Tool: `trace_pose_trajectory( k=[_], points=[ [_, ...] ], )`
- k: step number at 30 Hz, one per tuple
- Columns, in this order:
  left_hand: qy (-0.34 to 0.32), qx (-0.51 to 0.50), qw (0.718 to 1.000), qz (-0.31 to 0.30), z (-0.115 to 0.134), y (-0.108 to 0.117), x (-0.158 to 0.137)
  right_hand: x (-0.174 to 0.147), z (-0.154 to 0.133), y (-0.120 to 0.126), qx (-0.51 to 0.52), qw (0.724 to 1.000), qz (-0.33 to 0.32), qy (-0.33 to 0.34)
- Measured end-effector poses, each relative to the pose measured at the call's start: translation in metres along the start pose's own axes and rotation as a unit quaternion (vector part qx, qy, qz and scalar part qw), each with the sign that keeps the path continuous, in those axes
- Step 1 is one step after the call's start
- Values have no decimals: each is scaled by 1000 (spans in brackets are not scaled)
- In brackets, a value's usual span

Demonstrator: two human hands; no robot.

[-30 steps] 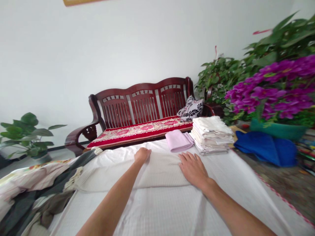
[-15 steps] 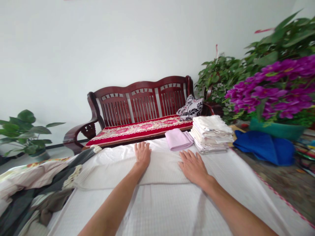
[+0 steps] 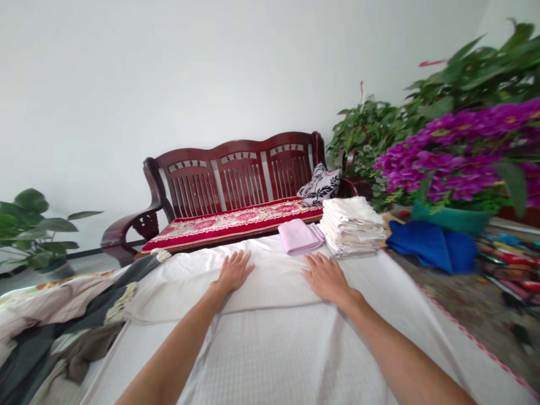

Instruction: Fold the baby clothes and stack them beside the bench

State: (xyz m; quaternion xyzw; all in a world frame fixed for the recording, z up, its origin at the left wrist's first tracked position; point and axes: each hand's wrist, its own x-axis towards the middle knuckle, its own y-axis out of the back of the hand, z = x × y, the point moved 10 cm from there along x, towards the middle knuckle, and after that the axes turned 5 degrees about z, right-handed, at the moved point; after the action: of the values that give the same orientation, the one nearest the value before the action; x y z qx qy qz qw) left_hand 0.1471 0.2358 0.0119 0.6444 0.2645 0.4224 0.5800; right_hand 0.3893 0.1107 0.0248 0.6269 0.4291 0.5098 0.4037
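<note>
A cream ribbed garment [image 3: 270, 287], folded into a long flat strip, lies across the white cloth [image 3: 270, 360] in front of me. My left hand [image 3: 234, 271] rests palm down on the strip's middle, fingers spread. On its right end my right hand [image 3: 327, 277] lies flat, fingers apart. Just beyond my right fingertips is a folded lilac cloth [image 3: 300, 236]. Beside that stands a stack of folded white clothes [image 3: 353, 226].
Loose clothes [image 3: 63, 315] are heaped at the left. Behind stands a dark red wooden bench [image 3: 236, 174] with a patterned cushion [image 3: 320, 185]. At right are purple flowers [image 3: 455, 152], a blue cloth [image 3: 432, 246] and leafy plants [image 3: 379, 124]. Another potted plant [image 3: 37, 225] stands far left.
My left hand has slid a little to the left along the cream strip. My right hand stays on its right end. The view has turned slightly to the right.
</note>
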Motion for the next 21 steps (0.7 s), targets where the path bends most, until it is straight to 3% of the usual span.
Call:
trace_pose_trajectory(
  k=[3,6,9,13,17,19,21],
  points=[
    [27,-1,998,60,-7,18,-9,6,13,6,89,996,9,7],
    [-74,-55,992,86,24,31,-31,10,32,14,130,991,23,-22],
    [-165,-94,980,58,61,34,-62,4,32,26,89,995,51,-17],
    [-207,-90,974,-21,89,26,-99,-18,-1,22,-1,997,28,72],
    [-198,-84,976,-42,81,29,-122,-35,-9,10,-19,995,-7,101],
    [-198,-100,974,-38,71,33,-130,-36,4,14,4,998,1,66],
    [-185,-121,975,-34,61,36,-134,-36,27,23,32,999,21,-10]
  ],
)
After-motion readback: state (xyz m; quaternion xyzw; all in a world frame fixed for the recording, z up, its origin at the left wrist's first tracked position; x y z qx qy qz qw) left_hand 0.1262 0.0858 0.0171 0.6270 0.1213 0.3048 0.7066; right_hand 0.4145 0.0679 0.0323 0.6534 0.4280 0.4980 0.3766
